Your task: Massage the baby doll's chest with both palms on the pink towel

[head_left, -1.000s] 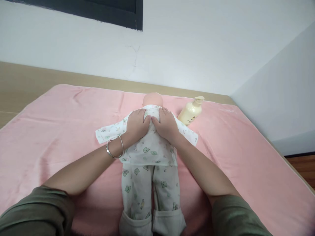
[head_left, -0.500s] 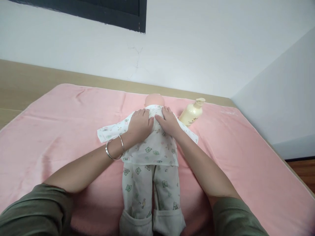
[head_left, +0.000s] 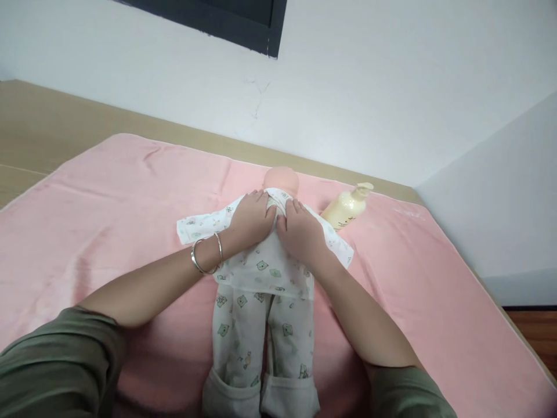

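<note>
A baby doll (head_left: 281, 180) lies stretched out with its head away from me, dressed in a white printed top (head_left: 261, 270) and matching trousers (head_left: 243, 337). Its face is out of sight. My left hand (head_left: 253, 217) rests flat on the upper left of the top, thumb angled inward. On the upper right, my right hand (head_left: 300, 229) lies on the cloth with its thumb close to the left one. The fabric is creased between the two thumbs near the collar. Neither hand is closed around anything.
A cream pump bottle (head_left: 348, 206) lies tilted beside the doll's right-hand sleeve. Under everything is a pink mat (head_left: 143, 180) on a wooden surface (head_left: 56, 128). A white wall (head_left: 348, 87) rises behind, with a dark frame (head_left: 243, 29) at the top.
My right hand has shifted slightly, its back turned up more, and the cloth near the collar is more creased. The whole view has tilted a little. Both hands stay on the doll.
</note>
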`<state>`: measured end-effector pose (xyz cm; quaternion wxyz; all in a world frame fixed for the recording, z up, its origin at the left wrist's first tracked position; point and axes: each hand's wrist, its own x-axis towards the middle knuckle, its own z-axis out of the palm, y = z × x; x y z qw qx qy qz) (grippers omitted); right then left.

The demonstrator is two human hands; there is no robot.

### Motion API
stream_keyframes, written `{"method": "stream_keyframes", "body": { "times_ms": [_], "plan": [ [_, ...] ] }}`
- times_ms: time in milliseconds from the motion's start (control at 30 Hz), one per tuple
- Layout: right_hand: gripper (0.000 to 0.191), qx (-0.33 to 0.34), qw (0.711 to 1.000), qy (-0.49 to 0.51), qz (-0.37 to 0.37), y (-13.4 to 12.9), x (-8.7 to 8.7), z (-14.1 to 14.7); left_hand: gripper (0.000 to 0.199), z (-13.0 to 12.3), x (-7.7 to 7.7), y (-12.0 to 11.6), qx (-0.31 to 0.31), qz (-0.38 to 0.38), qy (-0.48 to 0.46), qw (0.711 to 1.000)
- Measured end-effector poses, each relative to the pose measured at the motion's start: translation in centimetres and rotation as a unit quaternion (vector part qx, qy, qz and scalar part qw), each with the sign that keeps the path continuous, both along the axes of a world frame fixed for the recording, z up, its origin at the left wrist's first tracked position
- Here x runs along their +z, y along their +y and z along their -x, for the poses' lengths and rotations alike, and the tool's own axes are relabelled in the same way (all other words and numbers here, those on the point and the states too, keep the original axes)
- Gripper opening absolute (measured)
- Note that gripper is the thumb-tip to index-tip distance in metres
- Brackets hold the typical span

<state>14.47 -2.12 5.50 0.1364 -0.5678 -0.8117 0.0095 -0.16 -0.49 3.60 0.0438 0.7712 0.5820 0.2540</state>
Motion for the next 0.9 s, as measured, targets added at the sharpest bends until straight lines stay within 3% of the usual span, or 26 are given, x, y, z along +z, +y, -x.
{"method": "stream_keyframes", "body": {
  "times_ms": [133,233,467,567,767,900],
  "plan": [
    [0.049,-0.031,0.995,0.051,0.075,2.8,0.1,-1.5,0.04,-1.2,-0.8,-2.2,-0.019,-0.073,0.029,0.997],
    [0.047,-0.037,0.994,0.057,0.085,3.7,0.1,-1.9,0.045,-1.7,-1.2,-2.9,-0.029,-0.097,0.022,0.995],
    [0.048,0.011,0.999,-0.032,-0.003,-0.5,0.6,-0.3,0.026,-0.2,-0.2,0.2,-0.003,-0.003,0.006,1.0],
    [0.047,0.021,1.0,-0.022,0.002,-0.7,0.8,-0.3,0.028,-0.2,-0.2,0.2,0.013,-0.004,0.021,1.0],
    [0.041,-0.025,0.994,0.046,0.095,3.0,0.6,-1.7,0.044,-1.6,-0.7,-3.0,-0.014,-0.07,0.066,0.995],
    [0.042,-0.029,0.997,0.005,0.073,3.0,0.5,-1.6,0.045,-2.1,-0.9,-4.0,-0.032,-0.096,0.076,0.992]
  ]
}}
